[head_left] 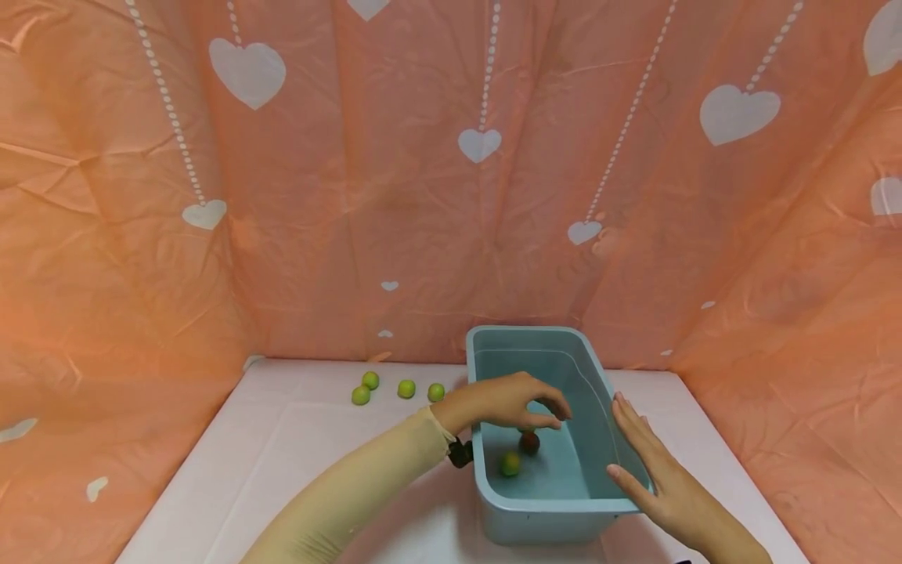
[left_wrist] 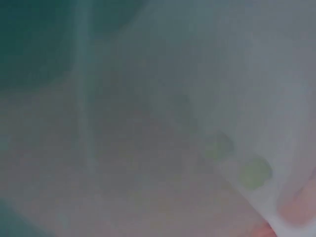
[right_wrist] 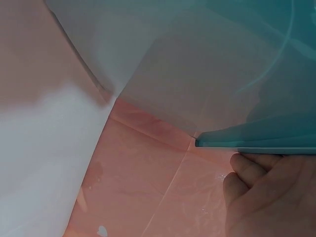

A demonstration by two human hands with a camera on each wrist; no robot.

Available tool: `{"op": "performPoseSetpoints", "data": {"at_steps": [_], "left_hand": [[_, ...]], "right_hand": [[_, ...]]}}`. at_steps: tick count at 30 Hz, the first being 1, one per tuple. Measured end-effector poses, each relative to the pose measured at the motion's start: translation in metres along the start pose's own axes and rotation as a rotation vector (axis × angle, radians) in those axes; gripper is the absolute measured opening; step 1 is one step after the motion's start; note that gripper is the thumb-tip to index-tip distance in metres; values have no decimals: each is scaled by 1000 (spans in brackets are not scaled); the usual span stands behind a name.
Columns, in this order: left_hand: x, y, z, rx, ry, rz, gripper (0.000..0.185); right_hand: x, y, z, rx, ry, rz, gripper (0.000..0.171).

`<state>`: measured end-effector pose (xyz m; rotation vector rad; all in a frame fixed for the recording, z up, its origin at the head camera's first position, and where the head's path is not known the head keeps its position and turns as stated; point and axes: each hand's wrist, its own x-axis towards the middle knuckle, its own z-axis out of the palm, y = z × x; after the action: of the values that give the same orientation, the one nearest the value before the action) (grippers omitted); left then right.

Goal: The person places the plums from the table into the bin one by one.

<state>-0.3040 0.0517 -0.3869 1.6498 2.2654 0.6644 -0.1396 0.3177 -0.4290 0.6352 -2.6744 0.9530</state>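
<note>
My left hand (head_left: pixel 517 401) hangs inside a blue-grey plastic bin (head_left: pixel 521 507), its fingers loosely bent and its thumb apart from them, with nothing visible between. Below it on the bin floor lie a small dark red round fruit (head_left: pixel 529 442) and a green one (head_left: pixel 510 464). A bit of another green fruit shows just under the thumb. My right hand (head_left: pixel 665 474) rests at the bin's right rim, fingers fairly straight along the outside and thumb over the near corner. In the right wrist view those fingers (right_wrist: pixel 247 170) lie close beneath the rim.
Left of the bin, several small green fruits lie on the white tabletop (head_left: pixel 282 462): a touching pair (head_left: pixel 361 395), a single one (head_left: pixel 406 388) and another (head_left: pixel 436 392) close to my left forearm. An orange curtain (head_left: pixel 366 196) with white hearts encloses the back and sides.
</note>
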Motion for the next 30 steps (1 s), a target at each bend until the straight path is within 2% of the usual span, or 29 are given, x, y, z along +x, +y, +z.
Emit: {"op": "performPoseSetpoints", "data": {"at_steps": [7,13,19,27,30], "left_hand": [[-29,-7,-15,7,114,-15,28],[-53,-18,-22,-16,187,-42,29],[-75,-28,-30,-84,249,-98,31],[-105,-45,-38,-202,400,-148,34],[-115,-53,-40,-224,425,-186,34]], "right_hand": [[3,2,3,-21,20,-18,86],[0,2,3,-55,29,-47,88],[0,2,3,-64,42,-72,88],[0,3,2,-76,39,-72,89],[0,2,2,-74,43,-69,88]]}}
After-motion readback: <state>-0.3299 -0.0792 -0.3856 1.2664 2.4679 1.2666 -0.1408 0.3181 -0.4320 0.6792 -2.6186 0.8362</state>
